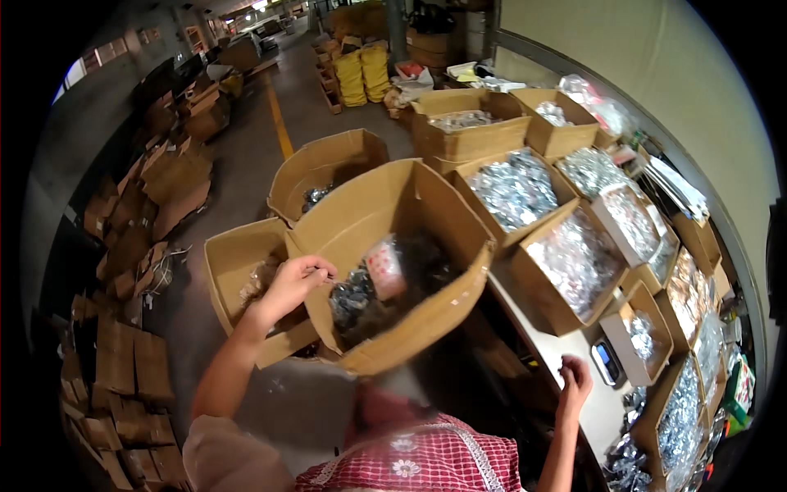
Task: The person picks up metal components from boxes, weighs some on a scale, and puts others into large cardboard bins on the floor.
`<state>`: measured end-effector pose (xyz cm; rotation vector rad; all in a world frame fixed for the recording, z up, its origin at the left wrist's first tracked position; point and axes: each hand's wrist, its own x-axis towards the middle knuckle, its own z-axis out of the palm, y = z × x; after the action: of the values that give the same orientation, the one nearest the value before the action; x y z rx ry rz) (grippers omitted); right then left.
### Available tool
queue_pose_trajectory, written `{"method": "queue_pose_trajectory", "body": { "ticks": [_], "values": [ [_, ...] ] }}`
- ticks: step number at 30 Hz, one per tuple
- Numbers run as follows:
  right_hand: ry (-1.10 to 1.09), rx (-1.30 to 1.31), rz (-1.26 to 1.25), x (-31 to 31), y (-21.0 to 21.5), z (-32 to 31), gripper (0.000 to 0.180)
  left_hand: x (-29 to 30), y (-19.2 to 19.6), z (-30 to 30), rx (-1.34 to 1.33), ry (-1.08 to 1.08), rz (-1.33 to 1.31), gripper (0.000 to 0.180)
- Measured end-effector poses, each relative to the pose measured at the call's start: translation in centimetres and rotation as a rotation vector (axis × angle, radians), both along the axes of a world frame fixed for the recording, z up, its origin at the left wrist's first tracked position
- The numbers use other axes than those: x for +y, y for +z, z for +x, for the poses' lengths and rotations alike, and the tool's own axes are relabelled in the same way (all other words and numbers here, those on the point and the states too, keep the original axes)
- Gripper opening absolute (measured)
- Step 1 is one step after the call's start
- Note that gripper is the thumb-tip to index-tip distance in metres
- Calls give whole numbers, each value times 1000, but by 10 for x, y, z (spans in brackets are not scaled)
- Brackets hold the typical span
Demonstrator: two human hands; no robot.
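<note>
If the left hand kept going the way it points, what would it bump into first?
Probably the bags of small dark parts inside the big cardboard box; the left hand already grips the box's rim, though depth is unclear.

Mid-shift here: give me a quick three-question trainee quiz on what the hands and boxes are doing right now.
1. True or false: the left hand grips the edge of the tilted cardboard box.
2. What does the right hand rest on? A) the pale counter B) a yellow sack C) the floor
3. Fill in: beside the right hand sits a small ____ with a blue display.

Key: 1 true; 2 A; 3 scale.
</note>
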<state>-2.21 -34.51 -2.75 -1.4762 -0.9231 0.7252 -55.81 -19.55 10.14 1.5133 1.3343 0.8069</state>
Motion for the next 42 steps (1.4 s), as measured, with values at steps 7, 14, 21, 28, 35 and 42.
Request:
{"method": "queue_pose_trajectory", "body": {
  "ticks": [7, 14, 21, 28, 35, 42],
  "values": [
    [647, -727, 110, 217, 128, -243, 15, 46, -78, -171, -267, 246, -7, 14],
    [1077, -1571, -558, 407, -91, -340, 57, -4, -269, -260, 95, 466, -183, 21],
    [780, -1348, -679, 403, -208, -368, 89, -43, -279, -227, 287, 186, -442, 31],
    [653, -1554, -789, 415, -223, -377, 77, 29, -316, -290, 50, 107, -402, 27],
    [558, -1365, -814, 401, -248, -362, 58, 307, -272, -295, 88, 31, -11, 21],
    [420, -1290, -945, 348, -229, -383, 27, 503, -473, -274, 977, -385, -113, 31]
  ]
}}
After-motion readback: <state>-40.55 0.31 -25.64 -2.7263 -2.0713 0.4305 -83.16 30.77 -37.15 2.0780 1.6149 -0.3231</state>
